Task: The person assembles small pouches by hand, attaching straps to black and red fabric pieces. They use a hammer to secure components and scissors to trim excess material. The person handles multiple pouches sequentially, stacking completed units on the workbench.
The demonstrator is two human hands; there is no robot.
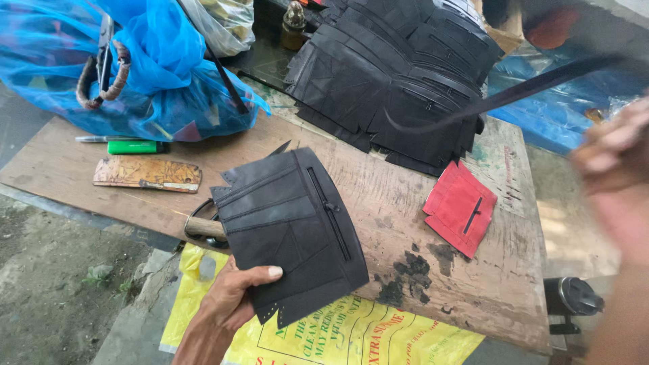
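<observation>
The left hand [233, 297] pinches a black zippered leather panel [291, 230] flat above the tabletop's [405, 203] front edge for inspection, while the blurred right hand [612, 162], its grip unclear, swings a dark strap [534, 84].

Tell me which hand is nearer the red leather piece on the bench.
Right. The right hand is blurred, raised just right of the red leather piece; the left hand grips the black wallet panel farther left.

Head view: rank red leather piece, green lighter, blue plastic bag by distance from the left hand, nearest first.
Measured from the left hand, which grips a black leather panel at the bench's near edge:
1. Green lighter, up and to the left on the bench.
2. Red leather piece, to the right on the bench.
3. Blue plastic bag, far left corner.
1 and 2 are nearly too close to call.
</observation>
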